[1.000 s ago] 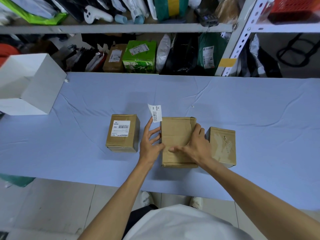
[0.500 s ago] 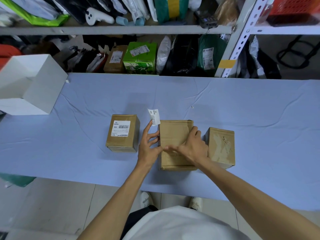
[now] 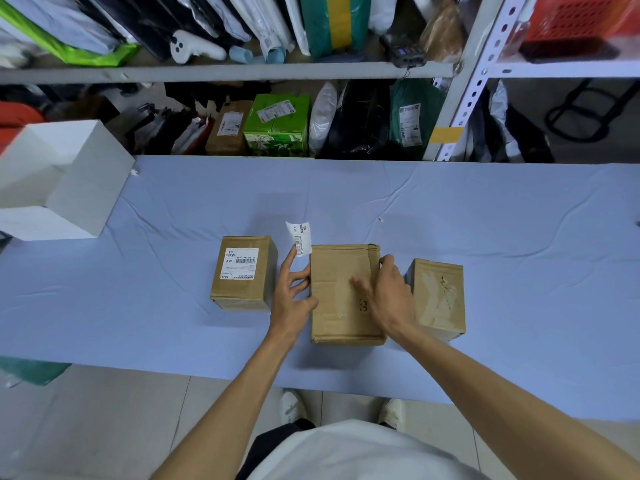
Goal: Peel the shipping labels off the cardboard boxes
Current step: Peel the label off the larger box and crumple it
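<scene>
At frame centre, the right hand [image 3: 388,296] covers the right part of the top of the middle box [image 3: 339,292]. Its thumb is motion-blurred, and we cannot see its fingers past the box edge. The index fingertip of the left hand [image 3: 291,296] hides the lower corner of the peeled label [image 3: 300,237]. We cannot read the fine print there or on the attached label [image 3: 239,264] at centre left. The left frame edge cuts off the white box [image 3: 69,181].

The blue table [image 3: 485,237] carries a labelled box [image 3: 242,271], middle box [image 3: 339,306], right box [image 3: 438,296], white box [image 3: 86,188].
</scene>
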